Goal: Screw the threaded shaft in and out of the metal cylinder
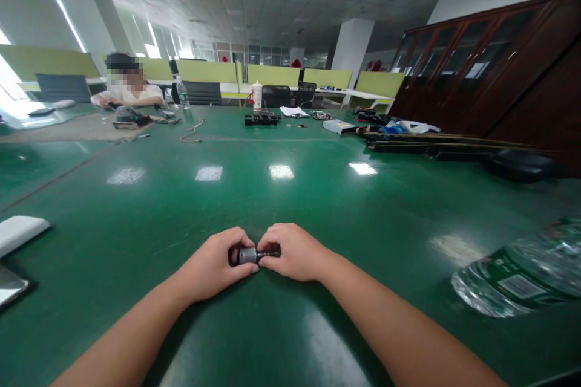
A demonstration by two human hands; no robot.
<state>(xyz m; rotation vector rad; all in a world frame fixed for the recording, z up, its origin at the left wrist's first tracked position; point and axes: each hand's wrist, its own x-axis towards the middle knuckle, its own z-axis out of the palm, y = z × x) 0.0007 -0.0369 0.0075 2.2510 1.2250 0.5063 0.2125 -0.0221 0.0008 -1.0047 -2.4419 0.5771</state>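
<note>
A small grey metal cylinder with a thin dark shaft (248,255) lies sideways between my hands, close above the green tabletop or on it; which, I cannot tell. My left hand (218,264) is closed around the cylinder's thick end, thumb below and fingers above. At the other end, the thumb and fingers of my right hand (290,251) pinch the dark shaft. The two hands nearly meet at the middle of the part. My fingers partly hide both of its ends.
The green table (318,205) stretches far ahead. A large water bottle (517,278) lies at the right, and a white object (20,233) sits at the left edge. Tools and black parts (408,140) are piled at back right. Another person (129,87) sits at far left.
</note>
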